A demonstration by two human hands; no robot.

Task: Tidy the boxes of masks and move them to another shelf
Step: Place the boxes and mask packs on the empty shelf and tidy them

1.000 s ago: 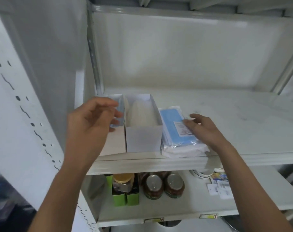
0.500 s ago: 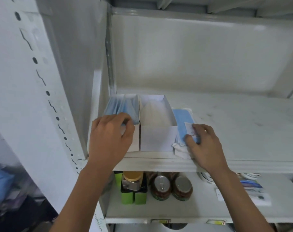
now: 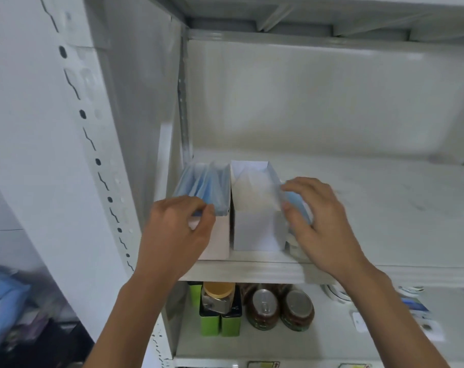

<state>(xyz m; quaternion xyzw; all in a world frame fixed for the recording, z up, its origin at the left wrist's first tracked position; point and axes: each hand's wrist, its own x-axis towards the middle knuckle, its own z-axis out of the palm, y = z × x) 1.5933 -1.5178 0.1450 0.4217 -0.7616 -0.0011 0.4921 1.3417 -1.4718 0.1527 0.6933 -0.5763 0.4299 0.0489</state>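
Two open white boxes stand side by side at the left end of a white shelf (image 3: 385, 208). The left box (image 3: 220, 235) holds blue masks (image 3: 204, 181); the middle box (image 3: 254, 229) holds white masks. My left hand (image 3: 177, 229) grips the near end of the left box, fingertips on the blue masks. A blue mask pack in clear wrap (image 3: 298, 205) lies right of the middle box. My right hand (image 3: 318, 224) rests on that pack, fingers curled against the middle box's right wall. Most of the pack is hidden under the hand.
White shelf upright (image 3: 93, 160) with slots stands at the left. On the lower shelf are green tins (image 3: 220, 325), a jar with a yellow lid (image 3: 217, 290), two brown jars with metal lids (image 3: 278, 309) and small packets (image 3: 414, 306) at the right.
My left hand has closed on the near end of the left box. My right hand slid along the blue pack toward the middle box. The camera has moved closer and lower.
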